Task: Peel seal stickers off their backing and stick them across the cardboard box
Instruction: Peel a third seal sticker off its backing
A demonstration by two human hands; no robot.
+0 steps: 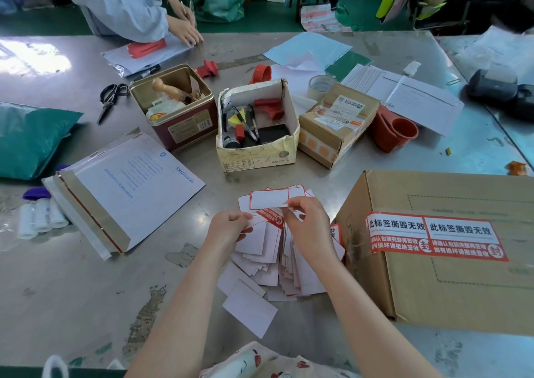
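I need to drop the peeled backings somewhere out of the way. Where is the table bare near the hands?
Bare metal lies left of the left hand, between the white mailer and the sticker pile. Crowded: the cardboard box right of the right hand, and the open white box beyond.

Two seal stickers [437, 236] on one cardboard box [450, 285]; two hands [228, 228]

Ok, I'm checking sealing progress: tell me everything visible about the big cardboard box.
The cardboard box is plain brown corrugated board, closed, lying flat on the metal table at right. Two red-and-white seal stickers run side by side across its top, one wrapping over the left edge. Neither of the hands touches it.
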